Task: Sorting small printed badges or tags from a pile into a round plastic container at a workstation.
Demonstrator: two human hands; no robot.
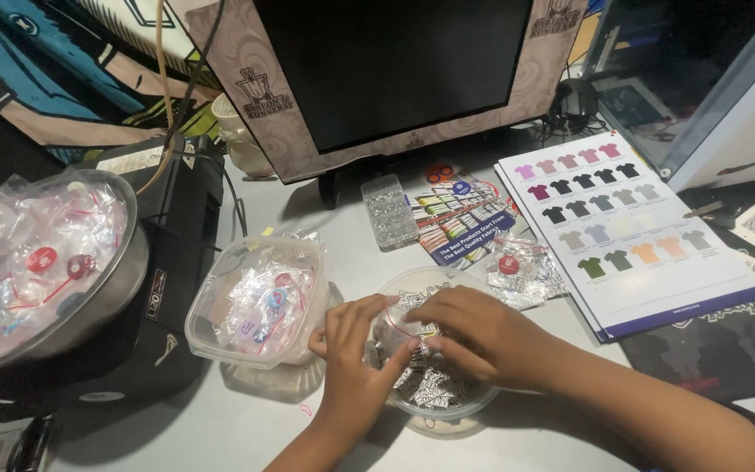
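Note:
My left hand [356,354] and my right hand [474,336] meet over a round clear plastic bowl [412,284] near the table's front. The bowl is full of small silver-coloured pieces [434,389]. Both hands pinch a small clear plastic bag [399,322] with a red line along its top, held just above the bowl. What is inside the bag cannot be made out.
A rectangular clear tub [207,306] with several small bagged items stands left of the bowl. A steel bowl [128,262] heaped with bagged badges sits far left. A monitor [377,70], a bead box [388,211], a colour-swatch leaflet [465,223], loose bags [517,267] and a shirt-colour chart [631,227] lie behind.

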